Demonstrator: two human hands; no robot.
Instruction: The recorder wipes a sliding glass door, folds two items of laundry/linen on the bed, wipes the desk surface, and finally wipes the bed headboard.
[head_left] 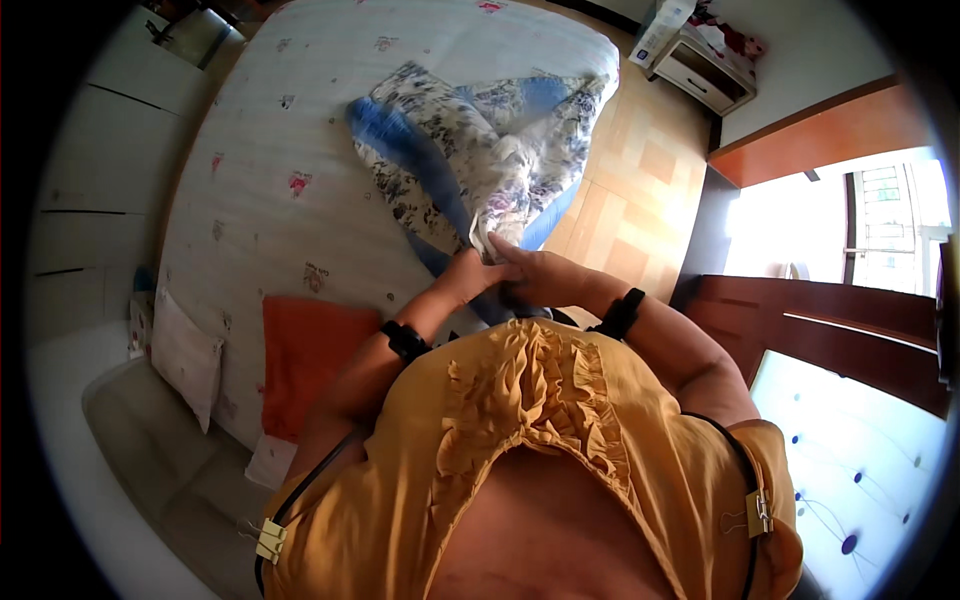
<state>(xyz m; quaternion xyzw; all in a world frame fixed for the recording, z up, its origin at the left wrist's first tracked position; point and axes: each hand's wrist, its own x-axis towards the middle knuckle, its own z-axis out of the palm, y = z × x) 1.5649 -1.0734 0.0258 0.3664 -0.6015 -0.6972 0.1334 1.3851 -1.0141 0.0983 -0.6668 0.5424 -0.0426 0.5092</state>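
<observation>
A floral cloth [450, 140], white with dark blue flowers and plain blue parts, spreads in loose folds over the bed's near right side. Its near end narrows to a bunched edge in front of my body. My left hand [464, 277] is closed on this edge from the left. From the right, my right hand [545, 277] pinches the same bunched part, its thumb pointing up along the fabric. Both hands almost touch each other. Some fingers are hidden behind the cloth, and the cloth's exact kind cannot be made out.
The bed [300, 130] has a pale printed sheet. On it lie an orange cloth [320, 350] and a white pillow [185, 350]. A grey padded headboard [140, 440] borders the lower left. At the far right stands a white nightstand [700, 75]; wood-look floor [640, 190] runs alongside.
</observation>
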